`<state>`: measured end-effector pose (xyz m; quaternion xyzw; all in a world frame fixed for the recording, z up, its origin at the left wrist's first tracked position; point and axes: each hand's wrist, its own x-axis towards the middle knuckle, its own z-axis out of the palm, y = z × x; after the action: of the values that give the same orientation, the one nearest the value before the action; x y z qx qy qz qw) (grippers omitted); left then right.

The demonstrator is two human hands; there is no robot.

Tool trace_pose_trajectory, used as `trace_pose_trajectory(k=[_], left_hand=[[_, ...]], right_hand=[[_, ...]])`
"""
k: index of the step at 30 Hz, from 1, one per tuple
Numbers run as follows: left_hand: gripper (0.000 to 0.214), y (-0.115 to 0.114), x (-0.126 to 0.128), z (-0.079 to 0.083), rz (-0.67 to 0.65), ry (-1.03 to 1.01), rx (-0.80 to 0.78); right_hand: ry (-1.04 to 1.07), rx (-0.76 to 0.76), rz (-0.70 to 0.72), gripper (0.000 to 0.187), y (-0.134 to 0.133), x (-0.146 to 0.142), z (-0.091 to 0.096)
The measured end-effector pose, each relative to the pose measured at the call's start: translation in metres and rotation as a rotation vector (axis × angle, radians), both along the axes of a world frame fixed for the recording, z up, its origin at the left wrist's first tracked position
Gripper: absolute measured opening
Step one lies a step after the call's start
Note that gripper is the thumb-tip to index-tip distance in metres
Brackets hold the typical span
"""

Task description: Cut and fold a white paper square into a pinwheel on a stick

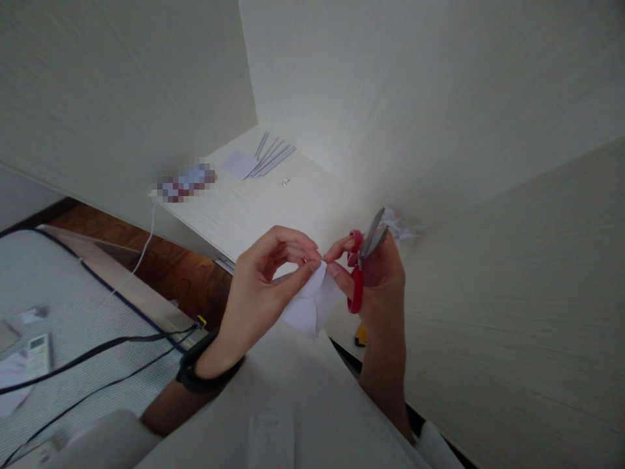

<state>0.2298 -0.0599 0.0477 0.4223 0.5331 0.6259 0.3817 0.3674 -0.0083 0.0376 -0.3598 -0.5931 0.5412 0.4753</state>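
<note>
I judge the work to be partway through: the folded paper (310,306) is already creased into a small white wedge, and I can make out no cut in it from this angle. The blades of the red-handled scissors (364,260) point up and away from the folded paper and look nearly closed, so no cutting is under way at this instant.

My left hand (258,286) pinches the top corner of the folded paper between thumb and fingertips. My right hand (381,280) meets it at the same corner with thumb and forefinger, while its other fingers grip the scissors' handle just right of the folded paper. The wedge hangs below and between both hands, over the near edge of the bench (254,208).

Well beyond the folded paper, narrow paper strips (271,156) and a square sheet (239,164) lie on the bench, and crumpled white scraps (399,227) sit up and to its right
</note>
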Motion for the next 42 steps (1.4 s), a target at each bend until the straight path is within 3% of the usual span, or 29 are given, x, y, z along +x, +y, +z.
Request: trace_pose_trajectory(k=[11,31,42], left_hand=[[0.021,-0.003,0.0021,0.0043,-0.047,-0.123,0.009],[0.022,-0.0059,0.001,0.0047,-0.114,-0.109,0.097],[0.027,-0.0055,0.0012,0.0038,-0.183,-0.235,0.115]], right_hand=[[0.113,-0.03,0.153,0.031,0.0017,0.0032,0.0032],[0.233,-0.016,0.234,0.031,0.0007,-0.0001,0.0005],[0.234,0.016,0.221,0.03,-0.0001,-0.001,0.0027]])
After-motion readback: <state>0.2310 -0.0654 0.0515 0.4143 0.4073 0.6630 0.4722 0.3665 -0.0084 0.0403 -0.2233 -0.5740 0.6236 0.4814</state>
